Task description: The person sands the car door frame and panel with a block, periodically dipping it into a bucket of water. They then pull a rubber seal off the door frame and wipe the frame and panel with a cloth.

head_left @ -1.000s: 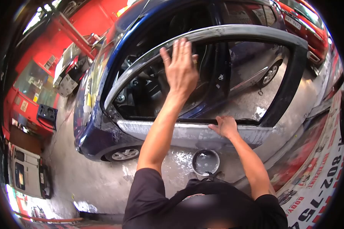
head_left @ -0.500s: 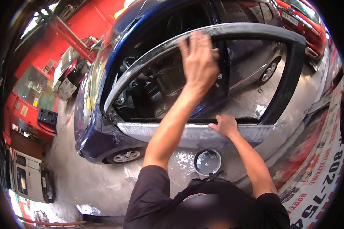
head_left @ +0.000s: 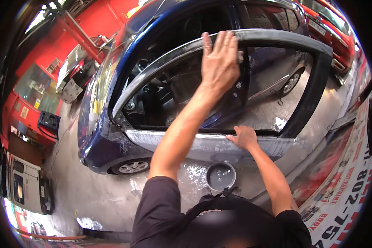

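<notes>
My left hand (head_left: 221,62) is raised to the curved upper window frame (head_left: 273,34) of an open car door. Its fingers are stretched out, with the tips over the grey, scuffed frame. Whether anything lies under the palm is hidden. Lower down, my right hand (head_left: 245,138) rests on the sill below the window opening, fingers spread and nothing visible in them. The door's lower panel (head_left: 182,144) has patchy grey and whitish surfacing. Behind it stands the blue car (head_left: 101,144), its dark interior showing through the glassless opening.
On the wet floor near my feet stands a round bucket (head_left: 221,177) of greyish liquid. A printed banner (head_left: 343,198) runs along the right. A red vehicle (head_left: 324,29) is at the far right, a white van (head_left: 27,184) at lower left, and a black case (head_left: 48,124) by the red wall.
My left hand has shifted slightly right along the upper frame, its fingers still extended. My right hand stays on the sill. The whole view has shifted a little.
</notes>
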Demonstrator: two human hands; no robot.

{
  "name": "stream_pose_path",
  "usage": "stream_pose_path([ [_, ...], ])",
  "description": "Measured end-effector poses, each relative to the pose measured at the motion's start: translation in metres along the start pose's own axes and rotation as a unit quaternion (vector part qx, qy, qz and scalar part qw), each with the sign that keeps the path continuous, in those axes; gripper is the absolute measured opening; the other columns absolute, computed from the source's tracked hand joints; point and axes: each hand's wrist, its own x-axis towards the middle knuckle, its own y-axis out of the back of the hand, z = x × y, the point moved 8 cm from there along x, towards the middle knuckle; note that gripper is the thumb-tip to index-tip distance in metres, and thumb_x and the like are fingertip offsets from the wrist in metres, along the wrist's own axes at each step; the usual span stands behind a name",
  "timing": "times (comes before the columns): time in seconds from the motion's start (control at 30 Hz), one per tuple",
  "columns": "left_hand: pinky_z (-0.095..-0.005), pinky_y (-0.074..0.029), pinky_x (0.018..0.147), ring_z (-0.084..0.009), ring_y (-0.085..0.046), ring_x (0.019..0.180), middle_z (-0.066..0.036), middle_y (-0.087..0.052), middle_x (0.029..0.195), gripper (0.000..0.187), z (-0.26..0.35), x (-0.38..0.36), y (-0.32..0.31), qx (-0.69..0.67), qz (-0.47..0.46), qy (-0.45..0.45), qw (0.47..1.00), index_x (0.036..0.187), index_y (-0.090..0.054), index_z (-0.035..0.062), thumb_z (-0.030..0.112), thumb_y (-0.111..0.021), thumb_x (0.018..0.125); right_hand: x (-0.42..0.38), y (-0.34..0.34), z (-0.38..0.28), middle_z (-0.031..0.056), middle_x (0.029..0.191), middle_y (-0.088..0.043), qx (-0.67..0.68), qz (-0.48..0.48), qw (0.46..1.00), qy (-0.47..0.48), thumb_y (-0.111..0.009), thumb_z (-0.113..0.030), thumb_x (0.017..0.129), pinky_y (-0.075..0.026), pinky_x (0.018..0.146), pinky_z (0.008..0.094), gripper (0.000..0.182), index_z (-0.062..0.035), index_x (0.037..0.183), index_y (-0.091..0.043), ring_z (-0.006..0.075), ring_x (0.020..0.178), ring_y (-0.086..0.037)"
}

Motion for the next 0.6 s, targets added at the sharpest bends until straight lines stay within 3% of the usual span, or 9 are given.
stream_pose_path([
  [0.03,-0.0659,-0.017,0.132,-0.038,-0.056,0.146,-0.023,-0.064,0.15,0.046,-0.017,-0.004,0.007,-0.013,-0.008,-0.011,1.0,0.143,-0.063,-0.0042,0.014,-0.065,0.101,0.0,0.005,-0.001,0.0191,0.11,-0.077,0.003,0.02,1.0,0.001,-0.061,-0.071,0.098,-0.057,0.094,0.0492,0.07,-0.0047,0.118,-0.074,0.0389,0.106,-0.074],
  [0.1,-0.0667,-0.015,0.131,-0.0367,-0.055,0.148,-0.022,-0.065,0.151,0.045,-0.053,-0.021,0.023,0.019,-0.012,0.054,0.998,0.142,-0.064,-0.0037,0.015,-0.065,0.102,0.0,0.015,0.002,0.0194,0.108,-0.078,0.011,0.046,0.999,-0.006,-0.062,-0.071,0.098,-0.057,0.094,0.0501,0.069,-0.0045,0.114,-0.074,0.0399,0.106,-0.074],
  [0.17,-0.0679,-0.014,0.131,-0.0386,-0.054,0.149,-0.025,-0.064,0.151,0.043,-0.042,-0.021,0.011,0.024,-0.002,0.063,0.998,0.141,-0.064,-0.0043,0.015,-0.064,0.102,0.001,0.008,-0.003,0.0187,0.112,-0.076,-0.002,-0.019,0.999,-0.027,-0.059,-0.07,0.1,-0.056,0.096,0.0479,0.07,-0.0057,0.121,-0.074,0.0369,0.108,-0.073],
  [0.23,-0.0697,-0.015,0.13,-0.0403,-0.053,0.149,-0.028,-0.063,0.15,0.043,-0.008,0.005,0.007,-0.062,-0.024,0.037,0.997,0.141,-0.064,-0.007,0.016,-0.061,0.105,-0.004,0.004,-0.003,0.0185,0.112,-0.076,-0.007,-0.024,1.0,-0.016,-0.058,-0.071,0.1,-0.056,0.096,0.0478,0.07,-0.0056,0.121,-0.074,0.0369,0.108,-0.073],
  [0.3,-0.0702,-0.015,0.13,-0.0387,-0.053,0.149,-0.026,-0.064,0.149,0.043,0.023,0.013,-0.006,-0.011,0.007,-0.02,1.0,0.141,-0.064,-0.005,0.019,-0.06,0.105,0.002,0.011,-0.005,0.0183,0.112,-0.076,-0.012,-0.016,1.0,-0.006,-0.057,-0.071,0.1,-0.056,0.097,0.0476,0.071,-0.0055,0.122,-0.073,0.0369,0.109,-0.073],
  [0.43,-0.069,-0.011,0.132,-0.0363,-0.053,0.15,-0.017,-0.065,0.152,0.045,-0.036,-0.012,0.011,-0.003,-0.022,0.025,0.999,0.144,-0.064,-0.0021,0.02,-0.062,0.105,0.0,0.01,-0.003,0.018,0.112,-0.076,-0.013,-0.019,1.0,-0.019,-0.056,-0.071,0.101,-0.056,0.095,0.0476,0.071,-0.0051,0.122,-0.073,0.0367,0.107,-0.073],
  [0.6,-0.0677,-0.012,0.132,-0.0394,-0.054,0.149,-0.028,-0.064,0.148,0.045,0.011,0.014,-0.008,-0.036,0.005,0.015,0.999,0.142,-0.063,-0.0066,0.021,-0.061,0.106,-0.005,0.015,-0.001,0.0172,0.114,-0.077,0.004,-0.023,0.999,-0.022,-0.054,-0.07,0.103,-0.055,0.098,0.0472,0.07,-0.0053,0.121,-0.073,0.0357,0.11,-0.073],
])
